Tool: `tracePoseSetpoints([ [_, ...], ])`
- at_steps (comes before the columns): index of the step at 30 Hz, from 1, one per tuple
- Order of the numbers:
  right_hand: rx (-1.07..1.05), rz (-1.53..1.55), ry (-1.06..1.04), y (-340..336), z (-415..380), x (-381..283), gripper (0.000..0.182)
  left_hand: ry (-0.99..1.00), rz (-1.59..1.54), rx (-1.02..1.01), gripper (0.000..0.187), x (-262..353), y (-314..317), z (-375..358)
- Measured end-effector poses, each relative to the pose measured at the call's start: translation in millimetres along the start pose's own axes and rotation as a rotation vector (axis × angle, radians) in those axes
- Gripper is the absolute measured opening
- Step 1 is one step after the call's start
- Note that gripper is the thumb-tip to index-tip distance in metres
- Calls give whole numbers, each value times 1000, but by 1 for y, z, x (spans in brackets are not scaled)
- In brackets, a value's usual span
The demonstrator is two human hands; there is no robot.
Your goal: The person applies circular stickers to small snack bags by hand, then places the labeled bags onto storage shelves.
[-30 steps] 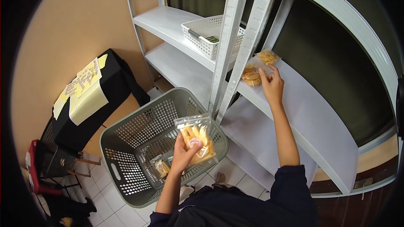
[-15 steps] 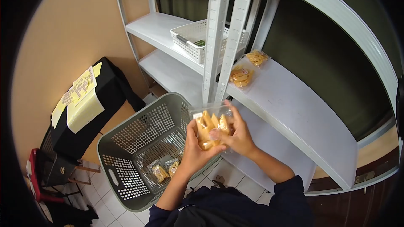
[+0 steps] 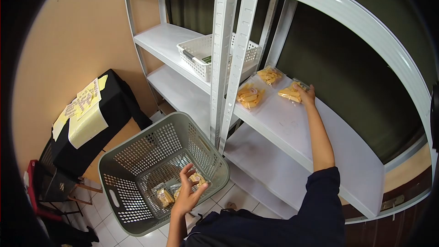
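My right hand (image 3: 307, 95) grips a clear packet of yellow snack sticks (image 3: 289, 93) at the back of the white shelf (image 3: 315, 128). To its left lie two similar packets, a nearer snack packet (image 3: 249, 96) and a farther snack packet (image 3: 270, 75). Over the grey-green basket (image 3: 120, 158) hovers my left hand (image 3: 186, 195), fingers apart and curved, holding nothing. Inside the basket are small clear packets of pale yellow food (image 3: 163, 195); another small packet (image 3: 196, 178) shows between my left fingers and thumb, apparently lying below them.
White metal uprights (image 3: 222, 45) divide the two shelf units. A white perforated basket (image 3: 196, 61) sits on the left unit. Yellow printed sheets (image 3: 87, 105) lie on a black-covered table (image 3: 116, 96) at left, near a black chair (image 3: 59, 185).
My right hand has carried the snack packet from in front of me to the shelf. My left hand has let go of it and moved down and left over the basket. The view shifted slightly.
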State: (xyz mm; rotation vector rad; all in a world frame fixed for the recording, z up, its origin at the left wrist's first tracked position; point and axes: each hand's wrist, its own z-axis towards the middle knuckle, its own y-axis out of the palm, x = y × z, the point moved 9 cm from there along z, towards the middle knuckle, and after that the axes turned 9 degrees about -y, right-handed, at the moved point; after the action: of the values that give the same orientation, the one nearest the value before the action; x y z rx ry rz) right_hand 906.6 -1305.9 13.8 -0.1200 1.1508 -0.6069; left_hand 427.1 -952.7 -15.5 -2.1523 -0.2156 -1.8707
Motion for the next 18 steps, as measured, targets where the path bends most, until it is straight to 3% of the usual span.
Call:
tracePoseSetpoints([
  [4,-104,-116,46,10,-11,-36,104,-70,-22,131,62,-29,-21,-12],
  [8,-149,-151,37,26,9,-16,102,-148,-12,251,59,-51,-37,-26],
  [10,-168,-394,147,7,-8,-41,97,-170,-21,305,57,-61,-43,-33],
  [14,-171,-372,129,8,3,-34,89,-201,12,322,56,-77,-53,-38],
  [17,-17,-245,88,-11,3,-54,79,-198,30,330,56,-83,-63,-39],
  [18,100,-51,-67,-20,13,-67,72,-203,9,330,56,-83,-66,-40],
])
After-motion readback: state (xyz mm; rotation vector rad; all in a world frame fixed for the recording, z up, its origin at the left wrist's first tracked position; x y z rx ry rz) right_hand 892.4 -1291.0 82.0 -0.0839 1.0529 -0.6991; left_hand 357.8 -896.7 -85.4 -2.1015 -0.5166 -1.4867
